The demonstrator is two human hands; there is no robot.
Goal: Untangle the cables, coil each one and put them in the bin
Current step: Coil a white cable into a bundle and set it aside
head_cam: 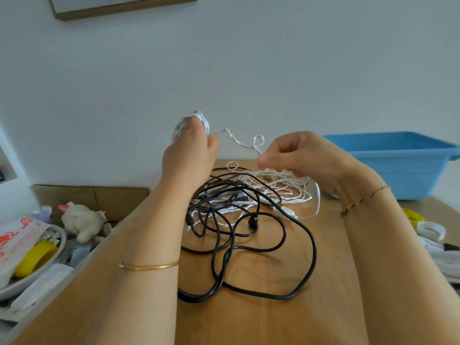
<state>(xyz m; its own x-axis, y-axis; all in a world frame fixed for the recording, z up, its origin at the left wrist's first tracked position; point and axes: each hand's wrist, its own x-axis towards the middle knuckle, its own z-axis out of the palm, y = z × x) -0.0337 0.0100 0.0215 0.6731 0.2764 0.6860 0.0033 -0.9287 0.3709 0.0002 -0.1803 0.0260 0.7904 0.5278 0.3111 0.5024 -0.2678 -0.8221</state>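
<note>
1. While the left hand (190,148) holds a small coil of white cable (273,174) wound round its curled fingers, slack runs from it toward 4 o'clock.
2. The right hand (306,158) pinches that strand.
3. The unwound rest lies on the counter (273,319) at 6 o'clock of the right hand, laced through the black cable (252,221).
4. The bin (403,170) stands at 3 o'clock, nearer the right hand.

Left of the wooden counter (273,319) I see a cardboard box (99,197), a cream plush toy (82,220) before it and a yellow roll (34,260) in a grey dish (63,239). A wooden frame (119,8) hangs high on the wall
</note>
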